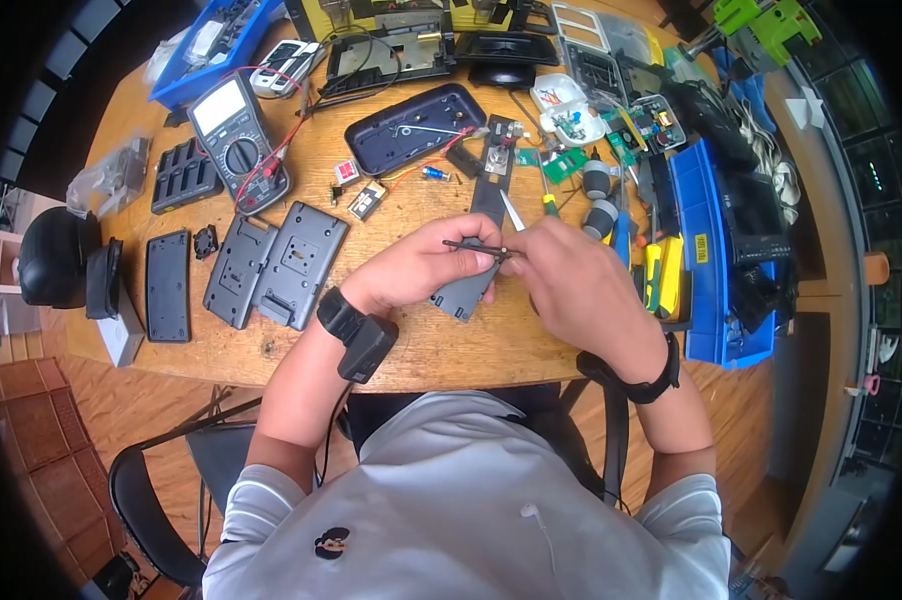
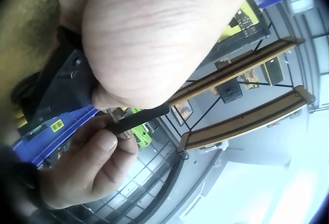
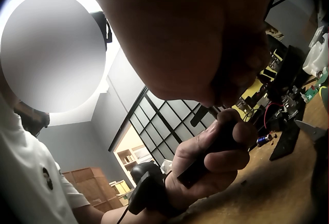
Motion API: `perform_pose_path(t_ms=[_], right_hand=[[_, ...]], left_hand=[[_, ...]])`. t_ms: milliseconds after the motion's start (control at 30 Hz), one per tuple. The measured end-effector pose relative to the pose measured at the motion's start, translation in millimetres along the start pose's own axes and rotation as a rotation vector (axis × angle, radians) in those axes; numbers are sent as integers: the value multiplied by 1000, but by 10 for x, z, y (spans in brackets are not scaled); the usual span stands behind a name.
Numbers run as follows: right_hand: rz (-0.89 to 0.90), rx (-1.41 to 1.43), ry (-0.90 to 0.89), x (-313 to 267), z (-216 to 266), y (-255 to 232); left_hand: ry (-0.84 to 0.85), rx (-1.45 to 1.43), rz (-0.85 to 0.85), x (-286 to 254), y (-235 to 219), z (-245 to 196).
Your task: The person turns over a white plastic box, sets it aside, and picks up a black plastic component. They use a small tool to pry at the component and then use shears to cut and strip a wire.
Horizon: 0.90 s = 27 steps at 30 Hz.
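Note:
In the head view the left hand (image 1: 421, 262) grips a dark flat plastic part (image 1: 461, 293) that slants down toward the table's front edge. The right hand (image 1: 571, 285) meets it at the part's upper end, thumb and fingers pinching a thin black strip (image 1: 474, 247) that lies across the left thumb. From the left wrist, the right hand (image 2: 95, 165) holds a black bar (image 2: 140, 119) beside the dark part (image 2: 69, 80). In the right wrist view the left fingers (image 3: 226, 160) curl round the dark part (image 3: 198, 168).
A multimeter (image 1: 239, 150), grey plates (image 1: 301, 265) and a dark tray (image 1: 411, 130) lie on the wooden table (image 1: 411, 350) to the left and behind. Pointed metal blades (image 1: 511, 210), screwdrivers (image 1: 621, 235) and a blue bin (image 1: 706, 260) are on the right.

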State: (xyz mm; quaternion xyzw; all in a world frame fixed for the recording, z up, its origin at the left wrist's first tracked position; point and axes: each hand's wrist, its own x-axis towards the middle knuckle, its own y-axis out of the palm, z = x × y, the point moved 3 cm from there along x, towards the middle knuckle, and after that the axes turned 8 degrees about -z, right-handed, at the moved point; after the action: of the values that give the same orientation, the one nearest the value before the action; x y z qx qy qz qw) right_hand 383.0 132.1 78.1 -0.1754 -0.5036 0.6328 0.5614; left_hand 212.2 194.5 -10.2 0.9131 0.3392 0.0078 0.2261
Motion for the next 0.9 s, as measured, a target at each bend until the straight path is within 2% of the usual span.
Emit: perform_pose_path(t_ms=[233, 400, 567, 900], right_hand=[[-66, 44, 14, -29, -81, 71], [-97, -27, 44, -57, -123, 90], [-133, -42, 37, -81, -172, 129], [-212, -10, -32, -64, -189, 161]], left_hand=[[-34, 6, -51, 36, -50, 25], [-40, 28, -109, 55, -50, 36], [22, 46, -177, 45, -43, -35], [10, 68, -172, 65, -39, 8]])
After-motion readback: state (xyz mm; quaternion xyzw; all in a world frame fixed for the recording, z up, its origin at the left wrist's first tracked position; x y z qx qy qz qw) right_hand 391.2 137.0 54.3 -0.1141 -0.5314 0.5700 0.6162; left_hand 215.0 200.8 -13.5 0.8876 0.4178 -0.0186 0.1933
